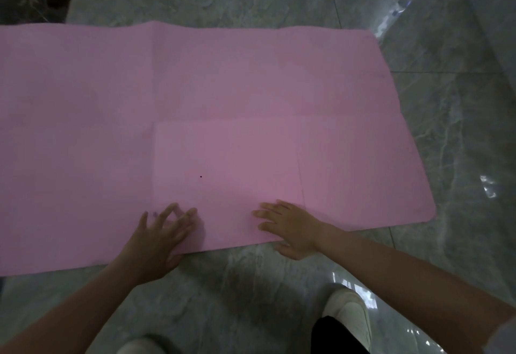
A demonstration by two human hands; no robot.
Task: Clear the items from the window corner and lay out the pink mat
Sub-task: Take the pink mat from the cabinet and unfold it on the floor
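Fingers (178, 214) spread wide on the left hand (156, 239), fingers straight and fanned on the right hand (287, 228) — both palms down along the near edge of the pink mat (223, 88), pinching nothing, just pressing flat. That placement makes sense: the mat carries crease lines that divide it into panels, and a hand on either side of the middle panel looks like an effort to hold the near edge down and smooth it out. The left hand blurs a little at the tips, so exactly how firmly it presses is hard to tell. The mat itself lies open across the grey marble floor (446, 130), its right rounded corners in view, its left end running out of frame. The person crouches at the edge — a white shoe (349, 317) planted just behind the right arm. The laying-out seems nearly done; no window-corner items appear here.
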